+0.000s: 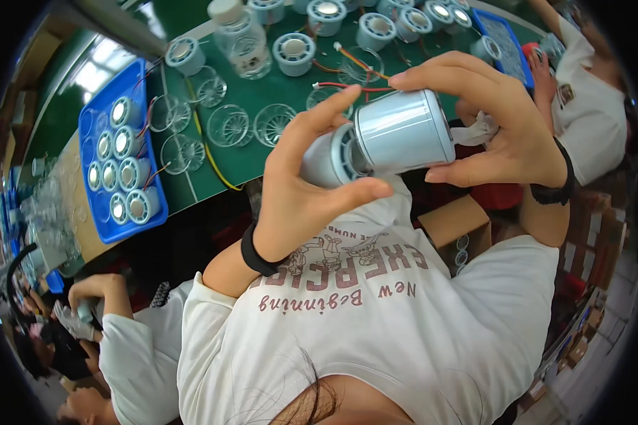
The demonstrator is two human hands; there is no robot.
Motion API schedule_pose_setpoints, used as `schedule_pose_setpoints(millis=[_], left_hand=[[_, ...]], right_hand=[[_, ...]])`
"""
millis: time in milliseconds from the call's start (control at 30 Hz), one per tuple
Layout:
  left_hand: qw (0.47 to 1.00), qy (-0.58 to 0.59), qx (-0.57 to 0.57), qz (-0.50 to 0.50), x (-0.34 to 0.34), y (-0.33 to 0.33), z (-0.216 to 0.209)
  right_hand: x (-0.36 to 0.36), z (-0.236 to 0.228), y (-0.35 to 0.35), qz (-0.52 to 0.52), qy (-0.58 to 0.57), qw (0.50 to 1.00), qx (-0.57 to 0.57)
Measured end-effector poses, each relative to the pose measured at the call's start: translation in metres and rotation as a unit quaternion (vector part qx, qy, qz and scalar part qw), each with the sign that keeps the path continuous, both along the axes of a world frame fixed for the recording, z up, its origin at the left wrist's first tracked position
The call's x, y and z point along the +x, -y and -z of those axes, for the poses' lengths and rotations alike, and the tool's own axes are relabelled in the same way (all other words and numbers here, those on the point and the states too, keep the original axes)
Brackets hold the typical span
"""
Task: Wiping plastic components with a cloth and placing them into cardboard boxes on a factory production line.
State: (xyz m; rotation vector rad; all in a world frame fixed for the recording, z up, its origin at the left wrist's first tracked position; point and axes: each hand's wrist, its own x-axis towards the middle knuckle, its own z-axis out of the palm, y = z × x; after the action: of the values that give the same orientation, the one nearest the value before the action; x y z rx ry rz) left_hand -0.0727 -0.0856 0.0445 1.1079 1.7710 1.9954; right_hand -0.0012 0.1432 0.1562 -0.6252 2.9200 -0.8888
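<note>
My right hand [514, 131] grips a glossy light-blue cylindrical housing [402, 133], its thumb along the lower side and fingers over the top. Held in my left hand [287, 180] is a light-blue round part with a slotted rim [322, 163]. The two pieces are close together above the bench edge, tilted; whether they touch I cannot tell. Thin red wires with a small white connector [333, 86] show behind my left fingertips. Beyond my hands, clear plastic round cups [273, 125] lie on the green bench mat [213, 159].
On the left, a blue tray [113, 232] holds several similar round parts. More light-blue parts [294, 53] and a white-capped clear bottle [242, 42] stand farther back. Another blue tray [505, 49] is at the far right. An open carton [455, 216] stands below. Co-workers sit on both sides.
</note>
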Motion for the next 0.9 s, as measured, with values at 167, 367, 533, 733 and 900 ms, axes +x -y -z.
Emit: schedule_pose_setpoints(millis=[167, 367, 533, 733, 900], left_hand=[[0.970, 0.193, 0.008, 0.151, 0.014, -0.018, 0.008], [0.965, 0.134, -0.031, 0.225, 0.020, -0.038, 0.031], [0.934, 0.198, -0.068, 0.288, 0.043, -0.056, 0.033], [0.873, 0.300, -0.100, 0.372, 0.058, -0.064, 0.039], [0.825, 0.408, -0.071, 0.384, 0.076, -0.078, 0.028]], right_hand=[[0.124, -0.010, -0.006, 0.251, -0.054, 0.962, 0.093], [0.322, 0.056, 0.020, 0.696, 0.010, 0.714, 0.077], [0.507, 0.210, 0.041, 0.870, 0.284, 0.404, 0.015], [0.586, 0.333, 0.052, 0.904, 0.358, 0.211, -0.098], [0.614, 0.398, 0.051, 0.929, 0.307, 0.189, -0.083]])
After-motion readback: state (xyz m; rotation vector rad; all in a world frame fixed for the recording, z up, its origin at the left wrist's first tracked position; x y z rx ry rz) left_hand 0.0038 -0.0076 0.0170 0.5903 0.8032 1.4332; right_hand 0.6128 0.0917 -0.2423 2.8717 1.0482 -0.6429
